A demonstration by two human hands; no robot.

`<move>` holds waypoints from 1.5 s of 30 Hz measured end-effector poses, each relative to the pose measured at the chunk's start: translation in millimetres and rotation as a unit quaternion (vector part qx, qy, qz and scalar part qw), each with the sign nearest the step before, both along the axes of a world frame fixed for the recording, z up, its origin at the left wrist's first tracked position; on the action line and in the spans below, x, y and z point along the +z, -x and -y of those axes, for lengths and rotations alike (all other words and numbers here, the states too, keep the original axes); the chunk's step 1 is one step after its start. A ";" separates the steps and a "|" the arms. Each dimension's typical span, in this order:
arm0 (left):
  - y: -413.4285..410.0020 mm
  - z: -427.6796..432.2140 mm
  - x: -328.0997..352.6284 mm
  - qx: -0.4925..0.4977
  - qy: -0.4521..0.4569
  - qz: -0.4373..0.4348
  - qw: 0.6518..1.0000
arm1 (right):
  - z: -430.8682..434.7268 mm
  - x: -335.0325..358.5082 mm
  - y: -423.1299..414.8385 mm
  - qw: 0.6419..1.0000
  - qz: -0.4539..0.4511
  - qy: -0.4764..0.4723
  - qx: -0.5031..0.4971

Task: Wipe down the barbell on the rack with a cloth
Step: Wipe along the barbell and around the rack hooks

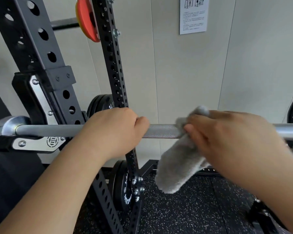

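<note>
The grey steel barbell [161, 131] lies level across the view, resting at the left in the rack's hook [34, 143]. My left hand [115, 128] grips the bar from above, fingers curled over it. Just to its right, my right hand [227, 132] holds a fluffy grey cloth [178, 164] wrapped around the bar. The cloth's loose end hangs down below the bar, and a small fold sticks up above my fingers. A short knurled stretch of bar shows between the two hands.
Black perforated rack uprights [115, 65] stand behind and left of the bar. Black weight plates [123, 188] hang low on the rack, and an orange plate [86, 19] sits high up. A speckled rubber floor [193, 208] lies below. A paper notice [193, 14] hangs on the wall.
</note>
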State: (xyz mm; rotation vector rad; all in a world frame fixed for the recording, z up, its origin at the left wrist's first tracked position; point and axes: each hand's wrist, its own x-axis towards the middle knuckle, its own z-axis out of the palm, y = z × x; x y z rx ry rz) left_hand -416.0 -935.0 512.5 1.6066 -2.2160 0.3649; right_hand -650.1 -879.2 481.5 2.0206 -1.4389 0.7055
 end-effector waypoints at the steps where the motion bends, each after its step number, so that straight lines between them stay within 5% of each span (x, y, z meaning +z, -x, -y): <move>1: 0.9 0.3 1.7 0.002 -0.013 -0.004 1.000 | -5.8 1.5 13.4 1.000 0.022 0.001 -0.005; 10: 10.9 -16.8 -59.0 -0.046 0.237 -0.049 0.969 | -10.0 -17.1 -11.9 0.999 -0.028 0.007 0.019; 17: 15.4 -0.3 -57.3 -0.039 0.320 -0.058 0.945 | -19.5 -3.0 22.6 0.996 0.055 0.050 -0.039; 22: 17.3 1.3 -47.0 -0.031 0.280 -0.036 0.959 | -6.7 -18.9 -13.1 0.999 -0.016 0.033 0.014; 29: 18.5 -7.9 -16.2 0.027 0.099 0.008 0.995 | -18.4 -6.9 26.6 0.997 0.035 0.057 -0.036; 34: 13.7 -11.9 -39.1 -0.035 0.194 -0.009 0.980 | -17.2 -22.5 10.8 0.999 -0.041 0.012 -0.026; 41: 14.1 -17.3 -73.4 -0.010 0.255 -0.035 0.966 | -28.9 -4.9 51.6 0.997 0.027 0.066 -0.015; 45: 22.1 -7.4 -68.2 -0.003 0.294 -0.073 0.953 | -19.1 -17.9 26.7 0.998 -0.053 0.011 0.009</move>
